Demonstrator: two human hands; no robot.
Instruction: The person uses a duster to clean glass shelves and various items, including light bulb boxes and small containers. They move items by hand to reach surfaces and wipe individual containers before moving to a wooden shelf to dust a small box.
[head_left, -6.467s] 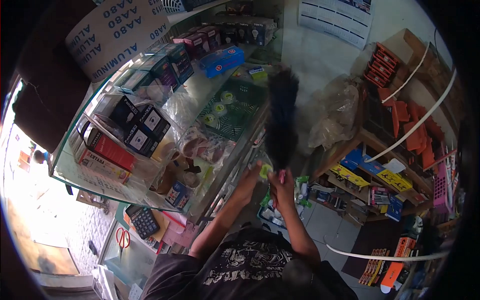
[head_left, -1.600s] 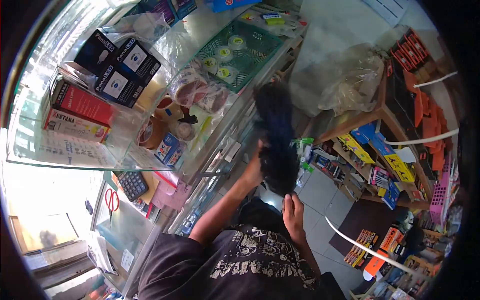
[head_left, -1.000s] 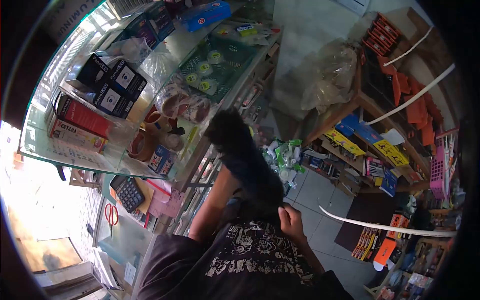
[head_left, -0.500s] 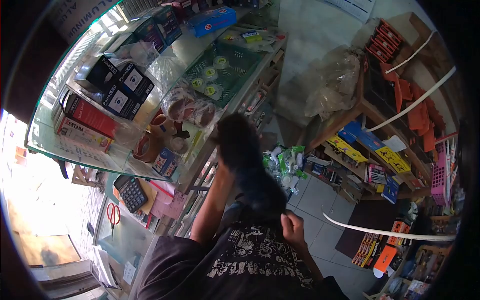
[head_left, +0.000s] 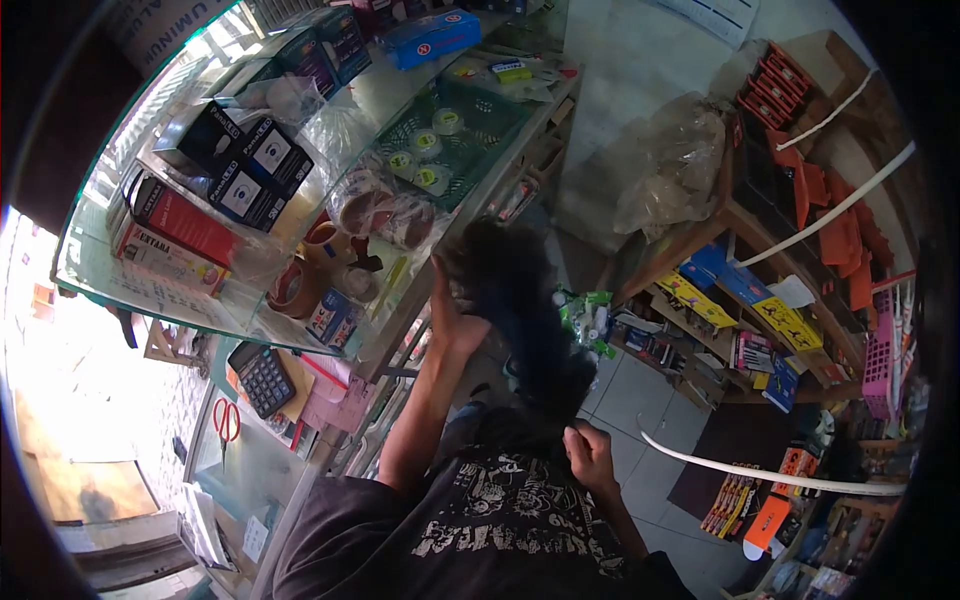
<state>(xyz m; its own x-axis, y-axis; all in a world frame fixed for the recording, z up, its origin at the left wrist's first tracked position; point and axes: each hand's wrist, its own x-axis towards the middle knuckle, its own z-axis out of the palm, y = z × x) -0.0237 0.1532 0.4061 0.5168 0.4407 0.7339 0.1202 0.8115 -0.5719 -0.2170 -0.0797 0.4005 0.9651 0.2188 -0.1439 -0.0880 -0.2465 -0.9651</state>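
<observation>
A dark, fluffy feather duster (head_left: pixel 525 310), blurred by motion, slants up from my waist toward the glass counter's edge. My right hand (head_left: pixel 590 450) is closed in a fist at its lower end; the handle itself is mostly hidden. My left hand (head_left: pixel 455 318) is beside the duster's upper part, along the wooden front edge of the glass display counter (head_left: pixel 385 330). Its fingers stretch upward with the thumb apart, and I see nothing in them. Behind the glass near this hand are brown tape rolls (head_left: pixel 297 290) and a small blue box (head_left: pixel 337 318).
A green basket (head_left: pixel 490 125) with tape rolls and black bulb boxes (head_left: pixel 250 175) sit in the counter. A calculator (head_left: pixel 262 380) and red-handled scissors (head_left: pixel 226 420) lie at left. Green-and-white packets (head_left: pixel 590 315) hang beyond the duster. A white cable (head_left: pixel 770 478) juts in from the right.
The duster's head has swung slightly right and down, away from the counter. My left hand's fingers have opened out beside it. My right fist has shifted slightly right.
</observation>
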